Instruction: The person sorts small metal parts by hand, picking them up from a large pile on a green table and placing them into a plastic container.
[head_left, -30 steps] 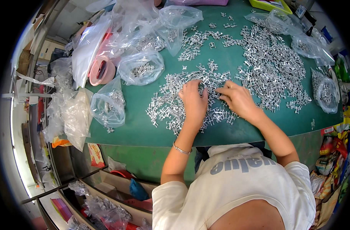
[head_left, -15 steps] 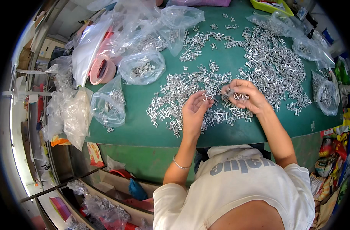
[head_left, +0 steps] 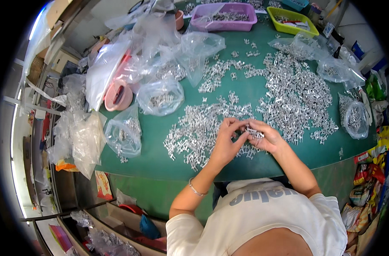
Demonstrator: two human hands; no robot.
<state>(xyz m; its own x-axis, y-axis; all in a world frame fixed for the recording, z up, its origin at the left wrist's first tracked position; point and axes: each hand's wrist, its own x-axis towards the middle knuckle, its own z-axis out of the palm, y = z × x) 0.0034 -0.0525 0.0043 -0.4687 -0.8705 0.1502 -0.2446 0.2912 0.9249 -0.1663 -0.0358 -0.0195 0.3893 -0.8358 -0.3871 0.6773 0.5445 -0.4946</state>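
My left hand (head_left: pixel 227 141) and my right hand (head_left: pixel 267 135) meet over the near edge of a loose pile of small silvery metal clips (head_left: pixel 194 130). In the curled fingers of the right hand sit several of these metal clips (head_left: pixel 255 133). The left fingertips and thumb are pinched together against the right hand's fingers; whatever is between them is too small to make out. A second, larger spread of the same metal pieces (head_left: pixel 296 98) lies to the right on the green table (head_left: pixel 156 141).
Clear plastic bags (head_left: pixel 160 97) with metal pieces stand on the left, beside a pink cup (head_left: pixel 118 94). Another bag (head_left: pixel 356 119) is at the right edge. A purple basin (head_left: pixel 223 24) and a yellow-green basin (head_left: pixel 291 26) stand at the back. Open drawers (head_left: pixel 117 222) lie below left.
The hands, apart before, have come together, the left moving right to the right hand's fingers. The view has tilted up, showing more of the basins at the back.
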